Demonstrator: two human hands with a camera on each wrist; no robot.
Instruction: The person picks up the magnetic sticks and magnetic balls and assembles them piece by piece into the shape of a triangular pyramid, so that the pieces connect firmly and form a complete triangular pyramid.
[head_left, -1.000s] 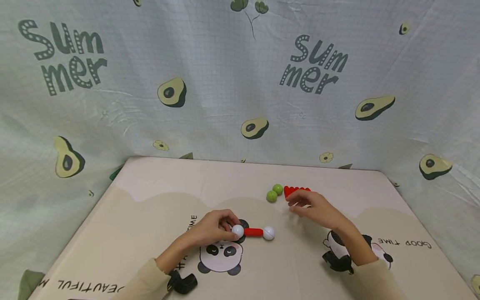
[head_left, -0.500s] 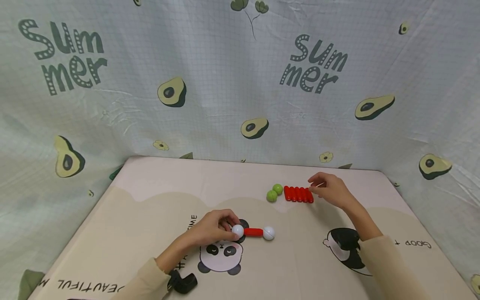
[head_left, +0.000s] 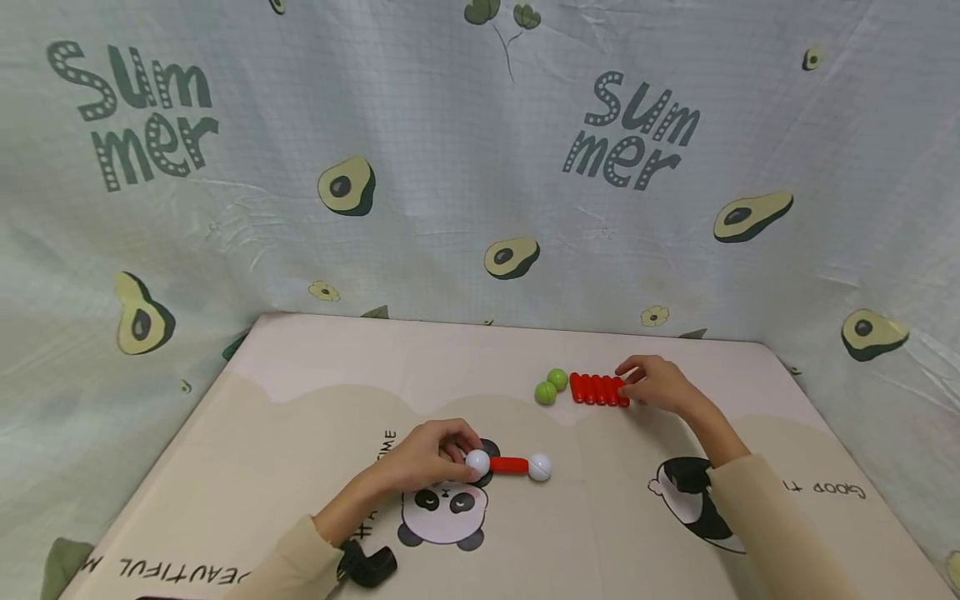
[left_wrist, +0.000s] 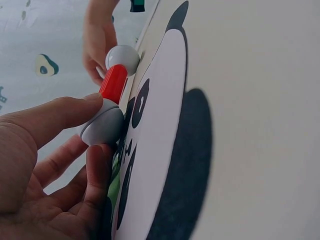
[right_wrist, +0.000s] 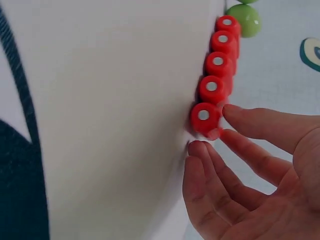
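Note:
In the head view, my left hand (head_left: 432,456) pinches a white ball (head_left: 477,462) between thumb and fingers. That ball sits at one end of a red rod (head_left: 509,465), with a second white ball (head_left: 539,467) at the other end. My right hand (head_left: 662,385) is at the right end of a row of several red rods (head_left: 594,389) lying side by side. In the right wrist view, its thumb touches the nearest red rod (right_wrist: 204,116), and its other fingers are loosely bent just below. Grey dots mark the rod ends.
Two green balls (head_left: 551,387) lie beside the left end of the row. A black curved object (head_left: 367,567) is at my left wrist. The pale table mat (head_left: 300,467) carries printed pandas and lettering, and a printed cloth (head_left: 435,167) hangs behind it.
My right hand has moved right from over the red rods to their right end, then slightly down and closer to the last rod. My left hand has stayed at the white ball.

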